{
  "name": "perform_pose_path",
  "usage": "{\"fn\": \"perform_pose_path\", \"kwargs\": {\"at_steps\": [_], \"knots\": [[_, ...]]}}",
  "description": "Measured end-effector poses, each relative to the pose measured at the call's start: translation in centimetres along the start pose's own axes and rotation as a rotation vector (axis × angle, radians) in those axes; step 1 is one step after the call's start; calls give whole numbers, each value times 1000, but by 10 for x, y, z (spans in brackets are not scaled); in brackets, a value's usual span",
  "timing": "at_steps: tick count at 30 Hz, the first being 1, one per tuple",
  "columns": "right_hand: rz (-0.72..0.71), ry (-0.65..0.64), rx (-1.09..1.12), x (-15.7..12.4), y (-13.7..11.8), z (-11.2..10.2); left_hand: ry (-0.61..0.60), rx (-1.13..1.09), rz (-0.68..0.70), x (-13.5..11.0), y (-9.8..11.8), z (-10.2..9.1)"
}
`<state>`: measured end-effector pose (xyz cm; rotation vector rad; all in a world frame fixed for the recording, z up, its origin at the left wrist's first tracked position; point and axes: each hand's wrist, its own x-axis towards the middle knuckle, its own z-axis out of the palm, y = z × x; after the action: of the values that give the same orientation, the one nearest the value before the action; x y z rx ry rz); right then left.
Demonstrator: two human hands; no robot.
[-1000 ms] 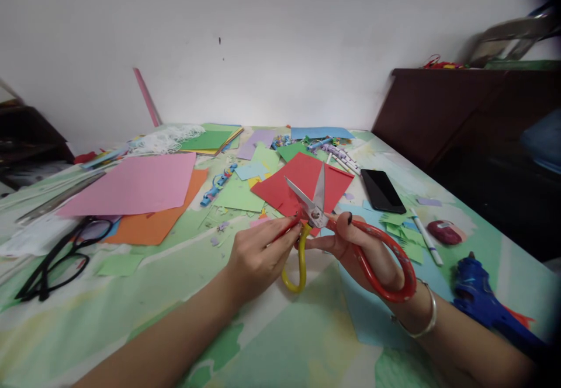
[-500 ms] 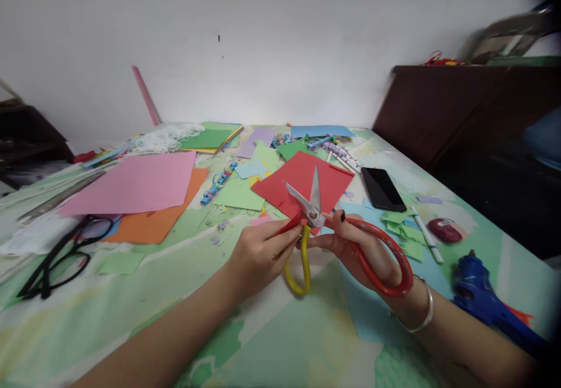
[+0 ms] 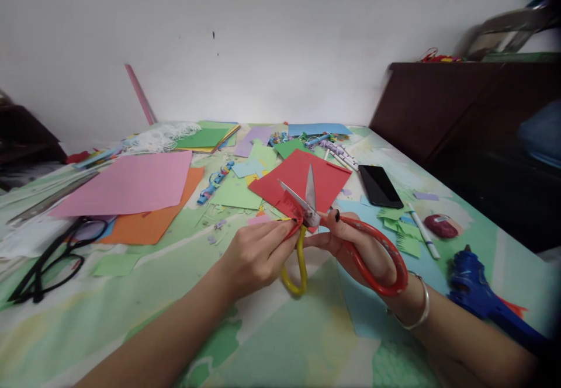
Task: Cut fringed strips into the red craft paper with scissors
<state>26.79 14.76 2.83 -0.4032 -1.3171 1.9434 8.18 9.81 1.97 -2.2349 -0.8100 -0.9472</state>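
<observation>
My right hand (image 3: 357,245) grips scissors (image 3: 312,215) with one red and one yellow handle, their blades spread and pointing away from me. Pinched in my left hand (image 3: 263,250) is a small red paper piece (image 3: 297,215), held right at the blades near the pivot. Its far edge looks fringed, though the fingers cover part of it. A thin yellow strip lies along my left fingertips. Beyond the blades, a larger red sheet (image 3: 322,175) rests on the table.
Pink paper (image 3: 127,183), orange paper (image 3: 162,218) and black-framed glasses (image 3: 52,259) lie at left. On the right are a phone (image 3: 380,186), a white marker (image 3: 423,231), a dark red object (image 3: 440,225) and a blue glue gun (image 3: 477,288). Paper scraps are scattered about.
The red piece has turned in my left hand, so its fringed edge and the yellow strip now show. The scissors stay spread. The whole view has shifted slightly.
</observation>
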Motion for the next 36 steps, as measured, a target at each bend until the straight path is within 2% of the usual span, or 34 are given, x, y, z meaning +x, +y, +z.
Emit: {"fn": "perform_pose_path", "kwargs": {"at_steps": [4,7,13,17,19,24,29,32,36], "knots": [[10,1,6,1,0,0,21,84,7,-2,0,6],[40,2,-34,1,-1,1,75,94,-127,-8,-2,12],[100,42,-18,-2,-5,0,184,-75,-756,-3,-13,8],[78,109,21,0,-7,-4,307,-389,-1235,2,-24,0],[40,167,26,2,-9,-9,386,-521,-1369,2,-31,-1],[-81,297,152,8,-15,-23,519,-722,-1493,-1,-43,0],[-59,253,239,9,-20,-29,545,-952,-1531,-3,-45,2],[0,215,178,9,-22,-27,526,-994,-1522,-4,-44,5],[49,179,137,8,-25,-23,400,-1068,-1475,-3,-41,7]]}}
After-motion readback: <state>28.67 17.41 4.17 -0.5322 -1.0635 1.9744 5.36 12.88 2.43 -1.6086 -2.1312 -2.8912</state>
